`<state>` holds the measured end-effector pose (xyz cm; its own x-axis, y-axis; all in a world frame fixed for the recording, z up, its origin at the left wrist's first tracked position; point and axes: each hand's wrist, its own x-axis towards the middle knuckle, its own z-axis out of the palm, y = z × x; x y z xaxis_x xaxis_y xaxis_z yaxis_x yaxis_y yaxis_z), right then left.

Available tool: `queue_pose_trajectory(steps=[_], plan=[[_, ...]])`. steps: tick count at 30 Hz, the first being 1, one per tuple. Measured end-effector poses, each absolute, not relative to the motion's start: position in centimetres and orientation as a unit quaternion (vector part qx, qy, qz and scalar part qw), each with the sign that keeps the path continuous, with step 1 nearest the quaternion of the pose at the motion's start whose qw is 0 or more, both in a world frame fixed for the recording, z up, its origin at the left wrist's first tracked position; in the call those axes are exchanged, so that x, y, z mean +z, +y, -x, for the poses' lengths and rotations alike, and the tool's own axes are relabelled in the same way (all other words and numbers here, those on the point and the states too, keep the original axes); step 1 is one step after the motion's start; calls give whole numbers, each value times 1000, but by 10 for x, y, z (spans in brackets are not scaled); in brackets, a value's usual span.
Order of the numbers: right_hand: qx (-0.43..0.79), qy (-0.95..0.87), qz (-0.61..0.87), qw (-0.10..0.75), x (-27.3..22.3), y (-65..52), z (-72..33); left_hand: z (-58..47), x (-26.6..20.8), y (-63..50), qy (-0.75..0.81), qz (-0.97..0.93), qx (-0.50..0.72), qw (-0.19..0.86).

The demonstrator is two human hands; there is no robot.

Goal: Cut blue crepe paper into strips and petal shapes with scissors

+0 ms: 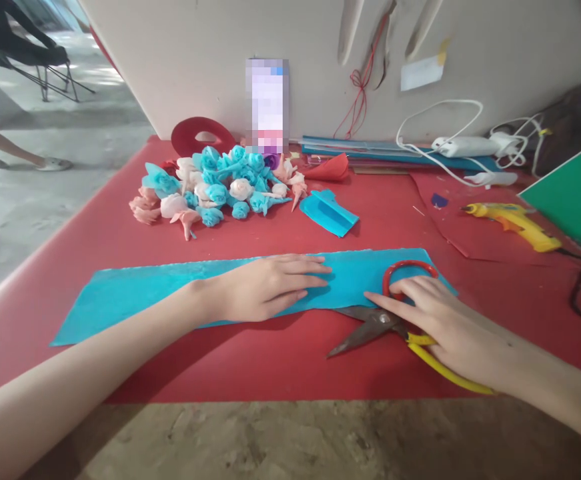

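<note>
A long folded sheet of blue crepe paper [135, 293] lies across the front of the red table. My left hand [275, 283] rests flat on the sheet, its fingers stretched to the right and slightly apart. At the sheet's right end, my right hand [433, 310] holds a pair of scissors [365, 327] by one red and one yellow handle. The dark blades are spread apart, the upper one partly under the paper's near edge. My right index finger stretches over the paper; some of the other fingers are hidden behind the hand.
Blue, white and pink paper roses [215, 193] are heaped at the back left. A small folded blue piece [329, 212] lies beside them. Farther right are a yellow glue gun [515, 223] and a white power strip [470, 147]. A phone [269, 103] leans against the wall.
</note>
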<state>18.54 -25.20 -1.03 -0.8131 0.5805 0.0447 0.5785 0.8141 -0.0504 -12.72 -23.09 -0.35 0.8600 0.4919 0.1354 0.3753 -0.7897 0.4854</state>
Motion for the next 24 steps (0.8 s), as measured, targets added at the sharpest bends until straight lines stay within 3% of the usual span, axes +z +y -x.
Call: queue_pose_trajectory(steps=[14,24], plan=[[11,-949,316,19,-8,-242,-229,124,-15,-236,233,-959,48,156],[-2,-943,333,19,-10,-239,-226,110,-11,-232,226,-967,83,83]])
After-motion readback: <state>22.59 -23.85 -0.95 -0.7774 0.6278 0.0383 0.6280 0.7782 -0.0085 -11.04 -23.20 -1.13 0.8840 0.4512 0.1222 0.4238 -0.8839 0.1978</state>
